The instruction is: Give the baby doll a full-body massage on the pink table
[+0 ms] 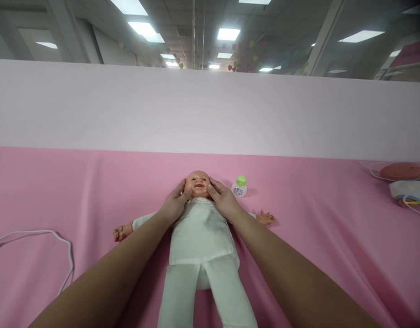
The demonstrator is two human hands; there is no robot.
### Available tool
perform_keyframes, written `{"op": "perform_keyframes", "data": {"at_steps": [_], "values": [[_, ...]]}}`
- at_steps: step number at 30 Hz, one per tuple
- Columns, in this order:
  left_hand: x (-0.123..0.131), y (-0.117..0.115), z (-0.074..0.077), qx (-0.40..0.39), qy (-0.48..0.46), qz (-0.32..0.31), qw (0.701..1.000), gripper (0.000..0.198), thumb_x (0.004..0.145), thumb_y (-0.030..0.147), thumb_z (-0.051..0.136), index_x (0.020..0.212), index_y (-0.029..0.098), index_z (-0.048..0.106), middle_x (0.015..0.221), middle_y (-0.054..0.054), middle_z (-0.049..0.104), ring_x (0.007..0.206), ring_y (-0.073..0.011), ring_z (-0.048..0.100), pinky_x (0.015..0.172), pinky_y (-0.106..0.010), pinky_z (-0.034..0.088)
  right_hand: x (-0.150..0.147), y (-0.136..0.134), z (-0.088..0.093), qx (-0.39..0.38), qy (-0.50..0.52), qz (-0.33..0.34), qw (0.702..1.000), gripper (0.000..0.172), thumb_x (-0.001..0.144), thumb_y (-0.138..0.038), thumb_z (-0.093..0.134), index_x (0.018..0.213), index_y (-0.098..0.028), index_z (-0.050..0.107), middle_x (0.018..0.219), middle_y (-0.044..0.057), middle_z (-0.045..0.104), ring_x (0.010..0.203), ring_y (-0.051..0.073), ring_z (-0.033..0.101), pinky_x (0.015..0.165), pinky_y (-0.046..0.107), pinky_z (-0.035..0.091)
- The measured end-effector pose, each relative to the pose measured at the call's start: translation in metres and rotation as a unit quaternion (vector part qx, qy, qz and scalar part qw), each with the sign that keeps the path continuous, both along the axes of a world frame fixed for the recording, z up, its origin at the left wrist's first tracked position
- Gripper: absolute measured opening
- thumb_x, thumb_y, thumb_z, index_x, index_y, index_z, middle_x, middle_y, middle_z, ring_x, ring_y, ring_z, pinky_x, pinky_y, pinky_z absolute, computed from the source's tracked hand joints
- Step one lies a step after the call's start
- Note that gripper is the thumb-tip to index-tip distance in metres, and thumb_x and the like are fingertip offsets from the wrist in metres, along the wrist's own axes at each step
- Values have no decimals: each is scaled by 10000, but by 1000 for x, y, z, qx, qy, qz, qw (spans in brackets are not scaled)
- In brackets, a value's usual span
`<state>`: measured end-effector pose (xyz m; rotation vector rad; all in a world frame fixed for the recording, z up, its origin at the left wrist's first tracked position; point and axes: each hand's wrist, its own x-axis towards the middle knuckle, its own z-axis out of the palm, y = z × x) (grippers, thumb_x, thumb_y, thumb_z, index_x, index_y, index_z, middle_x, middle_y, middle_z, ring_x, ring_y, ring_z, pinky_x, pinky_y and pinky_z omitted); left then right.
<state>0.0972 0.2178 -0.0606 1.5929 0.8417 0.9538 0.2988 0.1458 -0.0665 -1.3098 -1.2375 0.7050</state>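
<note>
A baby doll (200,237) in white clothes lies on its back on the pink cloth (315,237), arms spread, head pointing away from me. My left hand (173,205) cups the left side of the doll's head (198,182), thumb on its cheek. My right hand (223,198) cups the other side in the same way, thumb on the opposite cheek. Both hands' fingers curve round the head. A small white bottle with a green cap (239,187) stands just right of the head.
A white cable (59,246) loops over the cloth at the left. At the far right lies another doll-like figure (406,182) with cords and blue-white fabric. A pale wall panel (210,109) rises behind the cloth.
</note>
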Motion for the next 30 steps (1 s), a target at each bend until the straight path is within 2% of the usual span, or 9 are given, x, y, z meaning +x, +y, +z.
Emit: {"op": "perform_keyframes", "data": {"at_steps": [4, 7, 11, 14, 18, 21, 26, 30], "values": [[-3, -11, 10, 31, 72, -26, 997, 1056, 841, 620, 770, 1668, 227, 244, 1565, -126, 551, 1407, -322, 553, 1160, -415, 456, -4, -5, 3, -18, -17, 9, 1000, 917, 811, -632, 797, 1587, -301, 437, 1542, 68, 566, 1364, 304, 591, 1173, 475, 462], [-3, -15, 13, 44, 81, -37, 995, 1055, 815, 594, 807, 1654, 239, 275, 1528, -130, 587, 1325, -326, 625, 1089, -414, 523, -6, -5, 1, -17, -21, 13, 1000, 1008, 775, -596, 844, 1619, -317, 369, 1548, 65, 559, 1339, 303, 612, 1151, 466, 487], [-2, -12, 10, 41, 78, -23, 996, 1027, 812, 590, 810, 1636, 231, 314, 1488, -144, 616, 1285, -327, 650, 1059, -425, 545, -5, -2, 0, -20, -23, 10, 999, 1059, 749, -568, 873, 1630, -353, 327, 1559, 39, 548, 1373, 303, 583, 1175, 479, 462], [-3, -8, 7, 41, 82, -7, 996, 1025, 807, 578, 817, 1630, 219, 323, 1465, -152, 629, 1282, -323, 650, 1081, -434, 528, -5, -3, 3, -33, 0, 20, 999, 1071, 725, -548, 895, 1622, -367, 337, 1569, 23, 538, 1385, 301, 572, 1177, 475, 459], [-3, -3, 2, 33, 57, -23, 998, 1014, 830, 547, 802, 1635, 182, 304, 1483, -173, 606, 1299, -321, 635, 1094, -442, 513, -4, -8, 10, -41, 47, 57, 996, 1082, 739, -498, 899, 1632, -339, 309, 1596, 28, 506, 1387, 275, 572, 1183, 436, 456], [-1, 0, -1, 10, 16, -36, 999, 984, 837, 539, 794, 1626, 186, 325, 1541, -176, 552, 1333, -328, 604, 1098, -444, 503, 0, -10, 13, -43, 75, 88, 992, 1004, 794, -480, 862, 1627, -312, 328, 1628, 35, 460, 1433, 264, 526, 1205, 421, 429], [0, 4, -6, -24, -26, -23, 999, 993, 809, 537, 813, 1617, 175, 364, 1570, -178, 520, 1374, -355, 554, 1140, -475, 452, 7, -3, 6, -25, 138, 137, 981, 911, 850, -511, 811, 1613, -297, 363, 1626, 35, 463, 1458, 244, 496, 1229, 410, 395], [0, 6, -8, -53, -46, -18, 997, 916, 841, 527, 785, 1606, 194, 407, 1579, -153, 522, 1416, -338, 520, 1186, -447, 405, 9, 0, 2, -21, 142, 146, 979, 851, 876, -546, 778, 1599, -327, 387, 1632, 9, 454, 1476, 234, 472, 1254, 419, 354]]}}
